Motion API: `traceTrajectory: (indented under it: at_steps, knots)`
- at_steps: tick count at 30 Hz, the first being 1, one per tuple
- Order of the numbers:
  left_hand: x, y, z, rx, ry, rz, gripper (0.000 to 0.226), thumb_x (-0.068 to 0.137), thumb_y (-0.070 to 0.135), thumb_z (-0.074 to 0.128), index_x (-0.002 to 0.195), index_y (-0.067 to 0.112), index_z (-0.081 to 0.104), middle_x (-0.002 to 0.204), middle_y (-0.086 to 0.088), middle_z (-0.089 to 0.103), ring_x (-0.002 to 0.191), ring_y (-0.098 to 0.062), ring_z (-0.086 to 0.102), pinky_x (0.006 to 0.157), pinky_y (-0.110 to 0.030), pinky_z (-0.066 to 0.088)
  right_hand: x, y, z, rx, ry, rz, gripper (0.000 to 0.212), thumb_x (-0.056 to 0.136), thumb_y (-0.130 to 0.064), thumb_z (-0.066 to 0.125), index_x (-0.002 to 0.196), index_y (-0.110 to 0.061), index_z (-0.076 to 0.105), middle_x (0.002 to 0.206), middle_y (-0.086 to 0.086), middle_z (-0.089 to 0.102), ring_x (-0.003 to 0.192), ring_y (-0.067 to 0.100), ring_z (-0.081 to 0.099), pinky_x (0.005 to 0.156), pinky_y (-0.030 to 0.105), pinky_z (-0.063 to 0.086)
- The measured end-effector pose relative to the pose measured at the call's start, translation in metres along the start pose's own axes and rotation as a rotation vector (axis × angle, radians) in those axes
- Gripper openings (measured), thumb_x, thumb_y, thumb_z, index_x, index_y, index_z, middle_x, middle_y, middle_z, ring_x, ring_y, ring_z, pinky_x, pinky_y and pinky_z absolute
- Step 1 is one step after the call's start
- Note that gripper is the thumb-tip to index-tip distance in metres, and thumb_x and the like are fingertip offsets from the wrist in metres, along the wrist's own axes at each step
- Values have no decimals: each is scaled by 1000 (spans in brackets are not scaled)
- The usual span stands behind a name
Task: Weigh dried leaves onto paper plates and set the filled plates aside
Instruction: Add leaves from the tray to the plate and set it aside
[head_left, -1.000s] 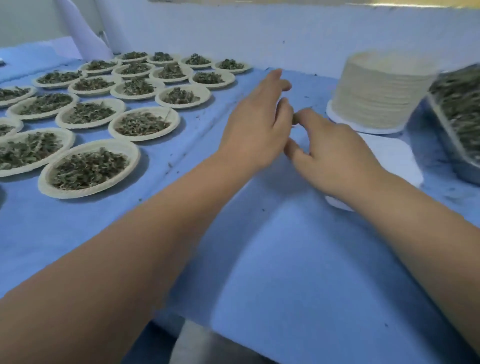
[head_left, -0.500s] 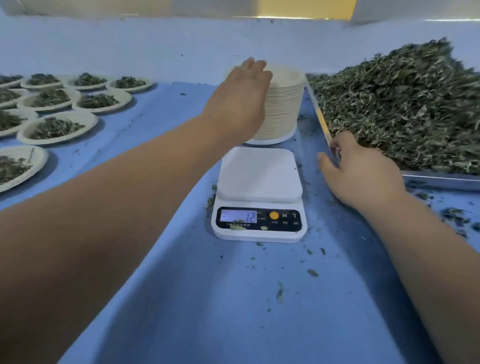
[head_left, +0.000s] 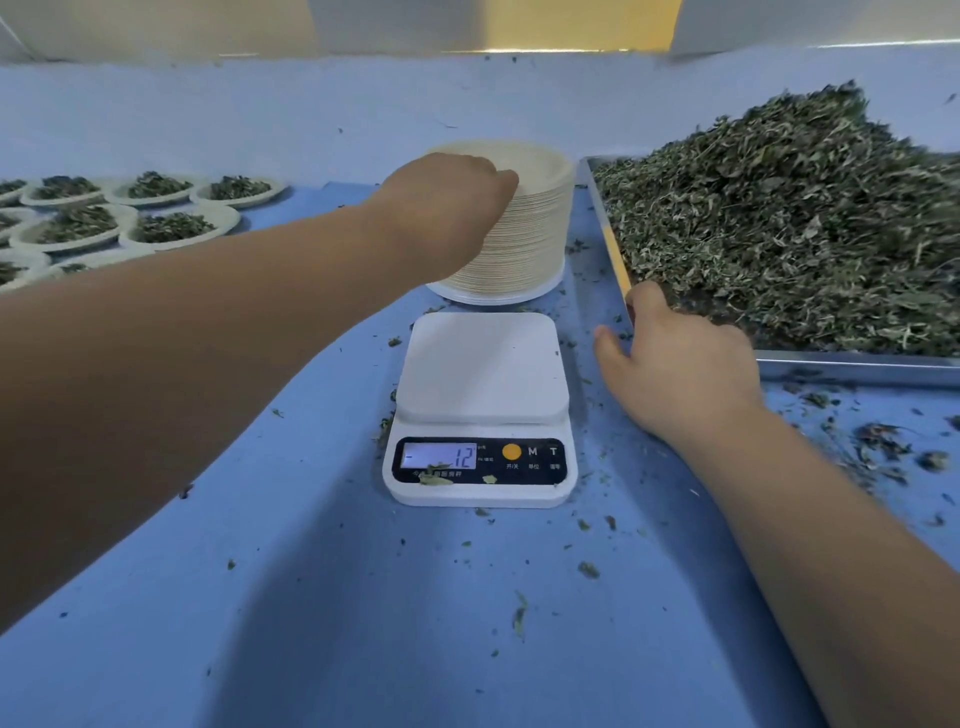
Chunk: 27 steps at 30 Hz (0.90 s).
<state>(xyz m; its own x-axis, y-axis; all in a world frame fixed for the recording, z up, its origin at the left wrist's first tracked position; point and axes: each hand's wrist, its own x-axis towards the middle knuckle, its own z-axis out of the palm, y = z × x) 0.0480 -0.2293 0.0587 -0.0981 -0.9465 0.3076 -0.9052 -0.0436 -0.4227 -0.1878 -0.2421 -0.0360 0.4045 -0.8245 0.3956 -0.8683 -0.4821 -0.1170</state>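
at right, tray (head_left: 857, 362) of leaves (head_left: 779, 218), left hand (head_left: 447, 208) on plate stack (head_left: 530, 244)

A small herb-portioning workroom: blue-covered bench (head_left: 363, 623), digital scale (head_left: 480, 410), metal tray (head_left: 857, 364) heaped with dried leaves (head_left: 805, 218) (filled plates (head_left: 171, 228) in rows).

Tall stack of pale paper plates (head_left: 530, 234) behind white scale (head_left: 483, 374), dried leaves (head_left: 779, 218) heaped right, filled plates (head_left: 171, 228) left

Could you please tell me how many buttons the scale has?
3, in a row right of the display: the orange button nearest it, the M button in the middle, the T button rightmost. None appears hidden.
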Motion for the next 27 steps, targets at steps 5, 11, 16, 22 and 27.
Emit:
traceTrajectory:
  at_steps: [5, 11, 16, 22, 27]
  knots:
    - [0, 3, 4, 81, 54, -1, 58, 89, -9, 49, 145, 3, 42, 116, -16, 61, 92, -39, 60, 61, -39, 35, -1, -1, 2, -10, 7, 1, 46, 101, -51, 35, 125, -12, 39, 65, 1, 57, 63, 28, 55, 80, 44, 36]
    - [0, 4, 4, 81, 81, -14, 47, 86, -10, 48, 132, 3, 48, 95, -12, 53, 77, -35, 52, 58, -38, 31, -2, -2, 2, -11, 16, -11, 45, 101, -51, 34, 123, -12, 40, 70, 3, 60, 67, 29, 54, 80, 44, 36]
    - [5, 2, 1, 66, 72, 15, 56, 87, -8, 50, 141, 5, 43, 99, -12, 58, 78, -35, 53, 58, -39, 34, -3, -1, 1, 0, 6, -10, 43, 101, -52, 34, 119, -13, 40, 71, 3, 62, 69, 29, 57, 84, 44, 40]
    - [3, 3, 2, 161, 79, 41, 74, 87, -7, 52, 155, 13, 29, 112, -11, 63, 85, -38, 61, 59, -39, 37, -2, -1, 2, 3, 10, -16, 45, 100, -52, 34, 123, -13, 41, 72, 4, 63, 71, 29, 59, 85, 45, 41]
    - [3, 1, 3, 130, 51, 16, 70, 88, -7, 50, 153, 13, 32, 118, -11, 63, 94, -39, 62, 62, -39, 38, -1, 0, 6, -5, 35, -20, 42, 102, -49, 33, 121, -13, 42, 66, 2, 60, 65, 29, 56, 80, 44, 37]
